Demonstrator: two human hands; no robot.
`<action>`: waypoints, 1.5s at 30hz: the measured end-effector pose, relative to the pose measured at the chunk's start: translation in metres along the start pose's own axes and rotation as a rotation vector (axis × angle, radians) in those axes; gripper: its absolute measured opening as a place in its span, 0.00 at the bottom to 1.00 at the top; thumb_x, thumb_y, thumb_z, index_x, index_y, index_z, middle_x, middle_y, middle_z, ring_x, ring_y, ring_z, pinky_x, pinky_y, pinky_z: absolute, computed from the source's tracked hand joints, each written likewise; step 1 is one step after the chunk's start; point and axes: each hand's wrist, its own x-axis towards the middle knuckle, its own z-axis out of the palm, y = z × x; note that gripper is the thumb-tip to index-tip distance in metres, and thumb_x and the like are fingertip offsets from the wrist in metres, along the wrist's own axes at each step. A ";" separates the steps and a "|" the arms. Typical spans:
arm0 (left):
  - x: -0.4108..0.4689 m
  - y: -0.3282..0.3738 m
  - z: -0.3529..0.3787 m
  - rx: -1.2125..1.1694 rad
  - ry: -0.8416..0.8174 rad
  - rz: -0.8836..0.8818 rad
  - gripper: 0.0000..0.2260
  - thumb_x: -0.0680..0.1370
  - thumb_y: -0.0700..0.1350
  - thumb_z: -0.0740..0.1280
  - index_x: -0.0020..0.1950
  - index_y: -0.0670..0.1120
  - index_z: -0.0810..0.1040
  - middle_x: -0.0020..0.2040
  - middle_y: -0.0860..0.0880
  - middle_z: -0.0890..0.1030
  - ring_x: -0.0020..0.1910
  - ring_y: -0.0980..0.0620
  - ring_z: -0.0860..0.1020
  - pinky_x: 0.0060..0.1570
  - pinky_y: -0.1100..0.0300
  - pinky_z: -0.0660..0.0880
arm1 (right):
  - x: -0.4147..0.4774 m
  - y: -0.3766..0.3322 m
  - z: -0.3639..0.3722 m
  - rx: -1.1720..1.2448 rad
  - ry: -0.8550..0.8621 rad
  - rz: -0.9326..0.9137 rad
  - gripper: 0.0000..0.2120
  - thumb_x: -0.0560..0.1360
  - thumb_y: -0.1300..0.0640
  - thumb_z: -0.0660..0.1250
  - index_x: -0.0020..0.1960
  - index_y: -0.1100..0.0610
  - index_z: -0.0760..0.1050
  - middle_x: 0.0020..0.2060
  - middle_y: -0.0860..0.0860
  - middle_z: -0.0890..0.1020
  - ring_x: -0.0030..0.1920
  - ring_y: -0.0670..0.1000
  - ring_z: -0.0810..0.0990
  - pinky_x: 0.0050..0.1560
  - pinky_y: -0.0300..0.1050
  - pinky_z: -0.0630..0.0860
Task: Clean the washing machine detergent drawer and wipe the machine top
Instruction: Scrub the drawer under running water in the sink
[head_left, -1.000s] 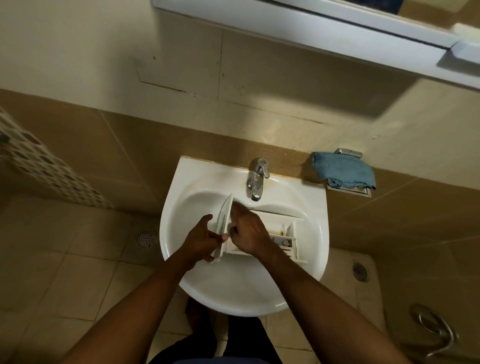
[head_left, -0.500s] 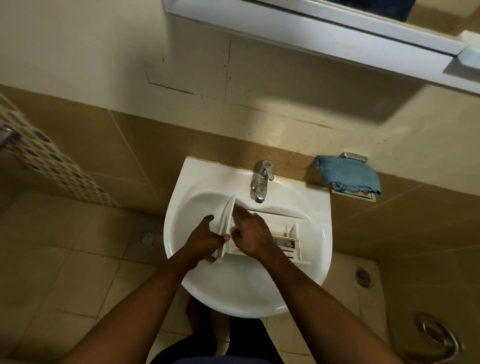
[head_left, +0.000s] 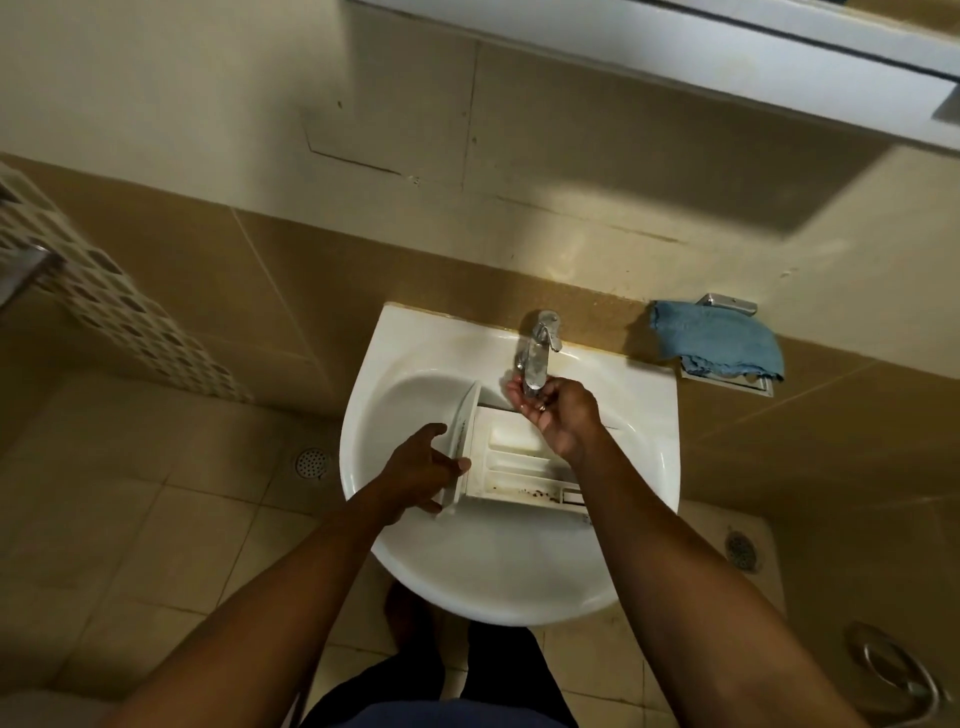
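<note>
While the white plastic detergent drawer (head_left: 519, 462) lies across the sink (head_left: 400, 343), the left hand (head_left: 415, 470) pinches the near end of its upright front panel (head_left: 464, 413), and the right hand (head_left: 558, 410) cups loosely under the tap (head_left: 537, 353), holding nothing visible. The drawer looks light and stiff but probably slick when wet, its dividers thin, so that sturdy panel seems the safest hold.

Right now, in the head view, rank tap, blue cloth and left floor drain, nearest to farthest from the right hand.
From right hand:
1. Tap, at its fingertips.
2. Blue cloth, on wall, right.
3. Left floor drain, low left.
</note>
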 end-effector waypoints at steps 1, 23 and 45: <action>-0.001 0.000 0.001 0.007 0.007 0.004 0.35 0.78 0.46 0.74 0.80 0.51 0.60 0.53 0.48 0.81 0.52 0.48 0.81 0.36 0.54 0.83 | 0.002 0.001 0.002 0.040 -0.003 0.020 0.22 0.72 0.73 0.49 0.62 0.76 0.72 0.53 0.70 0.82 0.47 0.66 0.86 0.43 0.54 0.85; -0.004 -0.004 0.001 -0.066 0.011 0.002 0.37 0.77 0.47 0.75 0.81 0.50 0.60 0.53 0.46 0.82 0.54 0.46 0.82 0.39 0.50 0.84 | 0.011 0.010 -0.013 -0.210 -0.023 0.059 0.24 0.74 0.73 0.49 0.66 0.77 0.69 0.59 0.72 0.80 0.57 0.70 0.82 0.52 0.59 0.84; -0.004 0.000 -0.002 -0.070 -0.014 0.011 0.38 0.76 0.47 0.76 0.81 0.50 0.58 0.53 0.43 0.82 0.53 0.45 0.82 0.42 0.47 0.85 | -0.090 0.118 -0.076 -2.140 -0.466 -0.915 0.37 0.70 0.63 0.65 0.78 0.66 0.63 0.77 0.64 0.66 0.78 0.61 0.65 0.79 0.58 0.59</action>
